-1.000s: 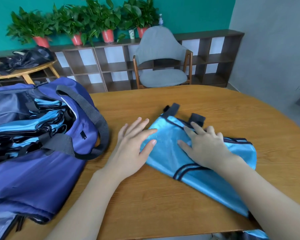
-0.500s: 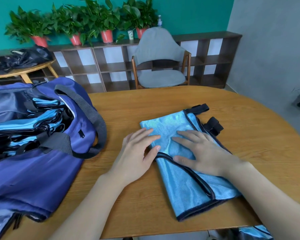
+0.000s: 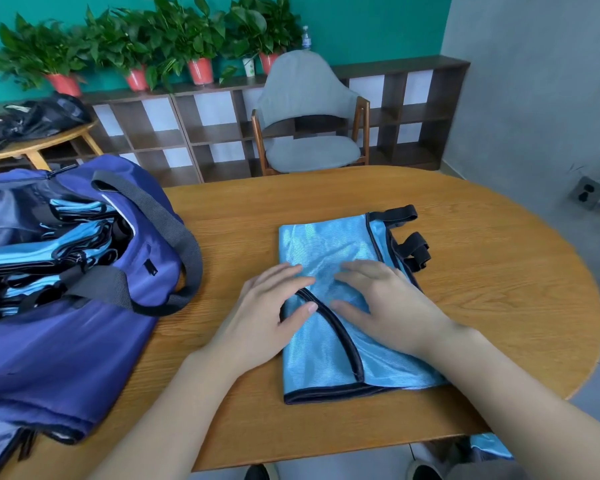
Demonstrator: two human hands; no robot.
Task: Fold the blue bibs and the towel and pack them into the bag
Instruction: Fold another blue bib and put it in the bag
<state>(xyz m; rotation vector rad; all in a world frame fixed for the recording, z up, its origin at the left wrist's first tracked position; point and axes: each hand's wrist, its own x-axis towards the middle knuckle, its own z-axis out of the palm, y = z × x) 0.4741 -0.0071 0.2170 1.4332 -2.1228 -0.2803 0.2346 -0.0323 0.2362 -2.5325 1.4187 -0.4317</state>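
Right now your fingers (image 3: 284,275) are lying straight and relaxed, nothing clenched, nothing pinched. Your left hand (image 3: 267,317) is pressing flat on the left edge of the blue bib (image 3: 326,244), its thumb touching the dark trim that is curving across the fabric. Your right hand (image 3: 385,303) is resting flat on the middle of the bib, just beside the left one, fingers spread and pointing left.

Beneath both palms the bib is lying as a folded rectangle on the wooden table (image 3: 482,271), its long side running away from you, with its black straps (image 3: 409,244) sticking out at the far right corner. By my reading, you are smoothing a fold and holding it down, so the folding step is in hand and not yet closed.

Further out, the bag (image 3: 84,341) is sitting open on the left of the table, well apart from the bib, with other folded blue bibs (image 3: 42,251) already showing inside; its grey handle (image 3: 174,237) is drooping over the near side. I cannot see the towel anywhere.

Next, I judge you are needing one more fold, near end toward the straps, tucking those in. Thin, slick fabric will be sliding, so be keeping one palm down as the other lifts.
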